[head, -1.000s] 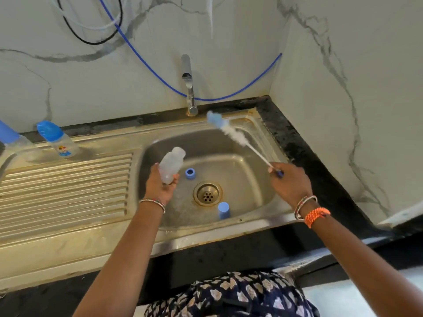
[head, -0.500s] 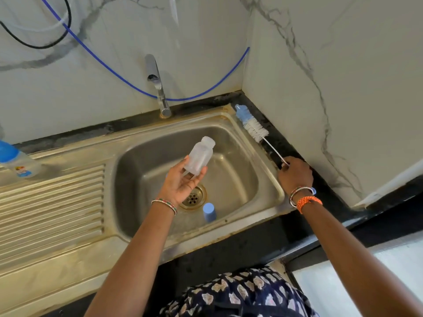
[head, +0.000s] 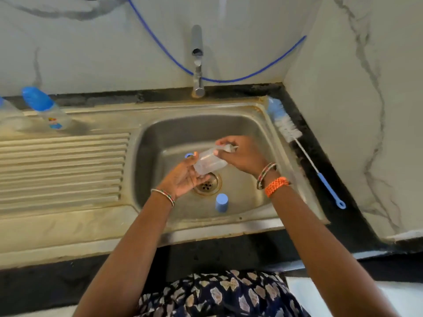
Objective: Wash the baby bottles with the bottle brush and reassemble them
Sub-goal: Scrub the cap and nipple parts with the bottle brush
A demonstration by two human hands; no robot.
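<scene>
Blue cap (head: 221,202) standing at 6 o'clock in the sink (head: 256,124). Above the drain, clear bottle (head: 209,162) cradled in left hand (head: 184,177), neck pinched by right hand (head: 242,154). Bottle brush (head: 297,143) lying at 2 o'clock, on the counter.

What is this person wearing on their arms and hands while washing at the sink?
Both forearms are bare, with no sleeves or gloves in view. The left hand has a thin beaded bangle at the wrist, in mixed red, green and pale beads. The right hand has a pair of similar thin bangles and, just behind them, a bright orange braided band. No rings can be made out.
</scene>
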